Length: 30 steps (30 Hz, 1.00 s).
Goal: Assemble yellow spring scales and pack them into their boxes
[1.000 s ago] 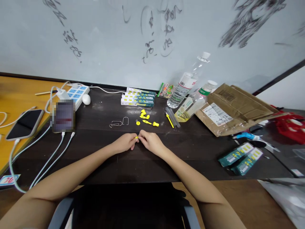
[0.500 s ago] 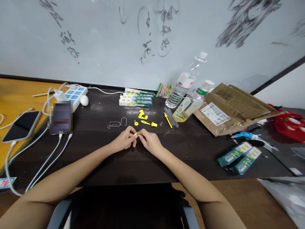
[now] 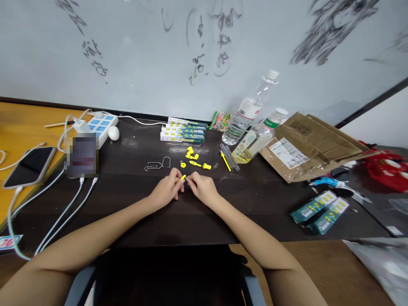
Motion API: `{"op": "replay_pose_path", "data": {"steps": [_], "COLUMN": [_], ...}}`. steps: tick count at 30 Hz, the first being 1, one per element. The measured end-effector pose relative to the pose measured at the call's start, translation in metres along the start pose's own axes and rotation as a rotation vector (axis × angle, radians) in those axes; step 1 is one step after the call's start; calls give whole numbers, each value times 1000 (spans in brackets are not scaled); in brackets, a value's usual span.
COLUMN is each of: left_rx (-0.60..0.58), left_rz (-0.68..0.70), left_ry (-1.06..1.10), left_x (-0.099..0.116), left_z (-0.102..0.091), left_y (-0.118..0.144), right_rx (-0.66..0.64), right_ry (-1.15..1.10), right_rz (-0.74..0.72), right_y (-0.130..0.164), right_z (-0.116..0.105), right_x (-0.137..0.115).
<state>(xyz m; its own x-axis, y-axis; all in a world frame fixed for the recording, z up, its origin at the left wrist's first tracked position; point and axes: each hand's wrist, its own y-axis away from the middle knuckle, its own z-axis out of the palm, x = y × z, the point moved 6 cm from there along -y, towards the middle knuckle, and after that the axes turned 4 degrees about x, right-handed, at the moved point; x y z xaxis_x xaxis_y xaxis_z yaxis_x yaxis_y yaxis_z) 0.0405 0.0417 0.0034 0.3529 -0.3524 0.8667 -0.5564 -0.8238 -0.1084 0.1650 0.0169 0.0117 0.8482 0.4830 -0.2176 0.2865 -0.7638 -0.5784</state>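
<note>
Between the thumb and fingers of my left hand [image 3: 167, 188] a small yellow plastic piece [image 3: 182, 177] is pinched. Close on its right, my right hand [image 3: 203, 187] has thumb and forefinger pressed together; whatever lies in that pinch is too small to make out. Beyond the hands lie several yellow plastic parts [image 3: 192, 156], a small yellow ring [image 3: 183, 165] and a yellow cap-like part [image 3: 207, 166]. Bent metal wires [image 3: 154, 165] rest to the left of them. On the right lies a thin yellow rod with a dark end [image 3: 225, 161], beside a grey strip [image 3: 230, 157].
Behind the parts stand several slim boxes [image 3: 182, 135]. Two bottles, one of water [image 3: 242, 121], one of yellowish drink [image 3: 253, 142], and a cardboard parcel [image 3: 306, 146] are at right. Two green boxes [image 3: 328, 215] lie near the front edge. Phones, cables and a power strip [image 3: 106, 128] occupy the left.
My hands have drawn slightly apart at the fingertips, and more of the yellow piece shows in my left hand. The parts on the table lie as before.
</note>
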Motion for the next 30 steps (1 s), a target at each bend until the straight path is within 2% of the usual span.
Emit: {"op": "replay_pose_path", "data": {"steps": [3, 8, 18, 25, 28, 30], "left_rx": [1, 95, 10, 10, -7, -18], "left_rz": [10, 67, 118, 85, 68, 101], "left_ry": [-104, -262, -79, 28, 12, -41], "left_x": [-2, -3, 5, 3, 0, 0], "left_z": [2, -1, -1, -6, -7, -7], "left_y": [1, 0, -2, -4, -5, -5], "right_rx": [-3, 9, 9, 54, 47, -5], "right_ry": [54, 64, -54, -268, -333, -352], "right_rz": [-35, -87, -79, 90, 17, -43], "right_y": [1, 2, 4, -3, -7, -8], "right_z": [1, 1, 1, -6, -10, -9], "right_x": [-1, -4, -3, 4, 1, -3]}}
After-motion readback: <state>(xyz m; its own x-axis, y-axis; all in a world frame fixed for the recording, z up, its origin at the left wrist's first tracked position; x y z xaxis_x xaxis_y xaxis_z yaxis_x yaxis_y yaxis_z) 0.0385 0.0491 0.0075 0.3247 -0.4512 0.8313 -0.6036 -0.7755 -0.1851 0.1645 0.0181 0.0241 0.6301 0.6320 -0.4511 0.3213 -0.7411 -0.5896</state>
